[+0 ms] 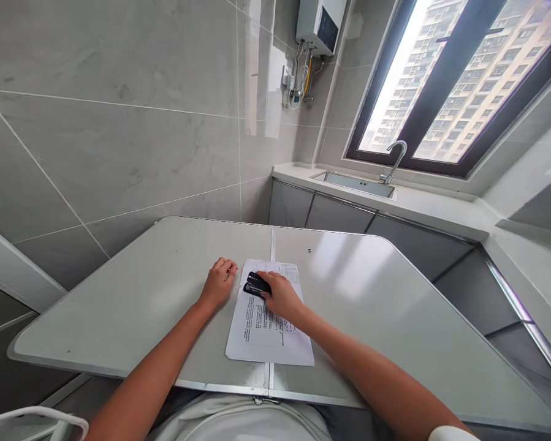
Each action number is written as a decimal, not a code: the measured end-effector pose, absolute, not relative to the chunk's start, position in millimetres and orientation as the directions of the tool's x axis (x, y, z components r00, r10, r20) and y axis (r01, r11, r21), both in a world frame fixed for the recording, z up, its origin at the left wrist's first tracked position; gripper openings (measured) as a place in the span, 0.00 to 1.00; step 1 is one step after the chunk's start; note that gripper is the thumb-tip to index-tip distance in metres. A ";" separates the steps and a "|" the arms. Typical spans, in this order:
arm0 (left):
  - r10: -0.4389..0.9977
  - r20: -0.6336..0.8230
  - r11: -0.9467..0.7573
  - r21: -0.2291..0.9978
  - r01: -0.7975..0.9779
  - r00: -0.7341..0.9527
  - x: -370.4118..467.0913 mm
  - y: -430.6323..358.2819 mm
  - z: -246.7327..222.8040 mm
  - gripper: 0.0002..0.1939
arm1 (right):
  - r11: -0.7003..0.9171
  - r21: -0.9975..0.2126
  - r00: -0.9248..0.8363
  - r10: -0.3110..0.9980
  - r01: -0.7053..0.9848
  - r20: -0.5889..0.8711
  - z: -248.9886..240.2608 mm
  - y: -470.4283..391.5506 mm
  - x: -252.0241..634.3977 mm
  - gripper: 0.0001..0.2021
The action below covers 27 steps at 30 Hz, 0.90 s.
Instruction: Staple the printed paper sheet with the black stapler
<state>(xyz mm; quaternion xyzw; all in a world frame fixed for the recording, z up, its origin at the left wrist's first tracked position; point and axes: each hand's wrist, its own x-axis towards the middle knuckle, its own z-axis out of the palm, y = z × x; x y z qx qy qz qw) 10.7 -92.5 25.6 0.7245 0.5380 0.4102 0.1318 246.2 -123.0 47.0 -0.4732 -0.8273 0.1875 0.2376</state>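
Printed sheets of paper (266,343) lie on the white folding table (371,306), across its centre seam. Over their upper left part, my right hand (282,295) is closed round a small black stapler (255,285), which points left. Just left of the paper, my left hand (219,280) rests on the table with its fingers curled in; whether anything small is inside them is hidden.
A tiny dark object (309,250) lies on the table beyond the paper to the right. Past the table's far edge are a counter with a sink (360,184) and tap (395,162). A tiled wall (119,141) borders the left.
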 end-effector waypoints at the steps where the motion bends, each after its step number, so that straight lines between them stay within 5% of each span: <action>1: 0.892 0.447 -0.372 0.641 0.671 0.068 9.4 -91.7 24.8 0.15 | 0.484 -0.538 -0.444 0.871 0.691 0.213 46.4 -121.8 248.5 0.30; 9: 0.919 0.383 -0.351 0.690 0.633 0.093 12.5 -92.5 20.1 0.13 | 0.351 -0.576 -0.366 0.926 0.738 0.095 52.3 -110.2 336.5 0.20; 21: 0.907 0.420 -0.345 0.792 0.504 -0.039 4.7 -94.6 24.2 0.15 | 0.212 -0.825 -0.403 0.915 0.525 -0.021 57.0 -95.1 414.4 0.26; 24: 0.902 0.430 -0.369 0.801 0.472 -0.025 3.5 -93.3 23.3 0.14 | 0.147 -0.901 -0.206 0.976 0.409 0.066 54.3 -88.9 428.9 0.23; 27: 0.910 0.415 -0.368 0.785 0.498 0.018 5.4 -93.6 23.0 0.12 | 0.046 -0.859 0.163 0.975 0.511 0.149 38.2 -80.5 446.9 0.23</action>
